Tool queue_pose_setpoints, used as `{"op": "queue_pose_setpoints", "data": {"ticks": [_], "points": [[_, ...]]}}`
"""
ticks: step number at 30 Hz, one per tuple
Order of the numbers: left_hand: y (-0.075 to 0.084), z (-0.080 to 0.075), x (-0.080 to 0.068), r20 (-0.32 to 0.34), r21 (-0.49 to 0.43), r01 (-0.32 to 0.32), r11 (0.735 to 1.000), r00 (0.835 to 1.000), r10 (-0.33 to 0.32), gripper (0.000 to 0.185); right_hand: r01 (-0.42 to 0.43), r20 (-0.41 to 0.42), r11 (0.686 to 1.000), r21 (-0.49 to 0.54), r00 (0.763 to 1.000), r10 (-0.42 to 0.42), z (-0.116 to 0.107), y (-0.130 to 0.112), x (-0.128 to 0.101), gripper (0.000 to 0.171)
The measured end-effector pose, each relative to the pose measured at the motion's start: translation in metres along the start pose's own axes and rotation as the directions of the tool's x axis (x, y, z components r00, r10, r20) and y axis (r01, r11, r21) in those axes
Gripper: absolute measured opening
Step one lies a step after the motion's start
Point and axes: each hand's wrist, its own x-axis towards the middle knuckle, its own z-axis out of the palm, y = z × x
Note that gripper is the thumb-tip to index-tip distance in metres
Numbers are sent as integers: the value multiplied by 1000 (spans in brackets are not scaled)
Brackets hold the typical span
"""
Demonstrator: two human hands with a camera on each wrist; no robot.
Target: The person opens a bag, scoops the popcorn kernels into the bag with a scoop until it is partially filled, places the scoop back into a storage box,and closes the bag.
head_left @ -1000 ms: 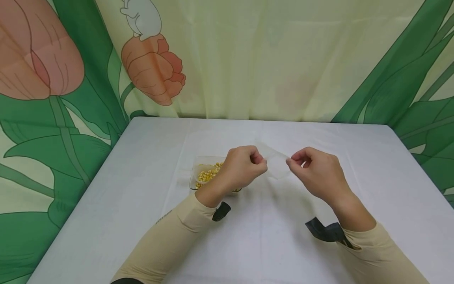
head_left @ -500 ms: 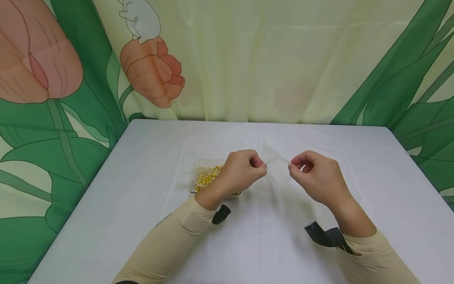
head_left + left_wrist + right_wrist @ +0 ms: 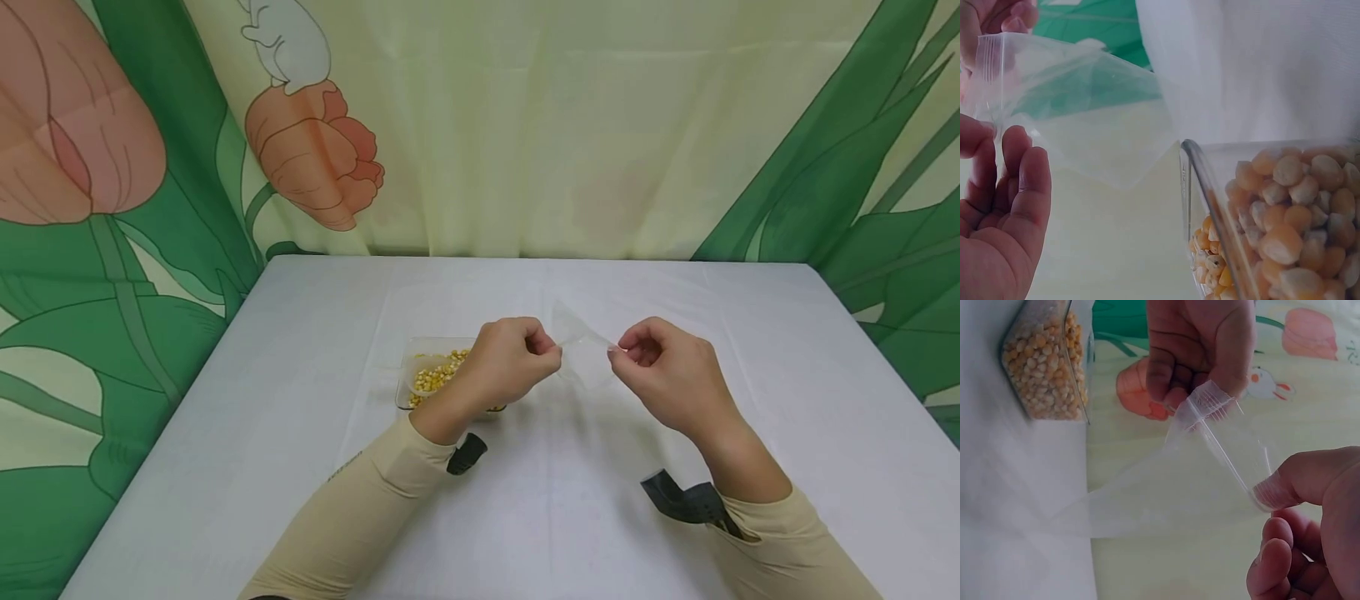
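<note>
A clear zip-lock bag is stretched between the two hands above the table. My left hand pinches one end of its ribbed mouth between thumb and finger. At the other end of the mouth, my right hand pinches the plastic with thumb and forefinger. From the mouth, the bag's thin body hangs away toward a pointed corner, and no contents show inside. Behind my left wrist stands a clear container of yellow corn kernels, partly hidden by that forearm in the head view.
A small translucent cup sits among the kernels in the container. The white-covered table reaches back to a curtain printed with tulips, leaves and a rabbit. Dark straps are at both wrists.
The bag has turned and narrowed between the hands, with a corner now pointing up at the back. Both hands keep their pinch and have shifted only slightly.
</note>
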Motion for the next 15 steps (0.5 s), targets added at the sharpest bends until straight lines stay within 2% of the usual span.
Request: {"op": "queue_pose_setpoints", "data": {"ticks": [5, 10, 15], "points": [[-2, 1, 1, 12, -20, 18, 1000, 1000, -17, 19, 14, 14, 1000, 10, 1000, -14, 0, 1, 0, 9], [-4, 1, 3, 22, -44, 31, 999, 999, -30, 19, 79, -7, 997, 14, 997, -79, 0, 2, 3, 6], [-5, 2, 4, 22, -18, 36, 999, 999, -36, 16, 149, -52, 989, 0, 987, -149, 0, 3, 4, 9]]}}
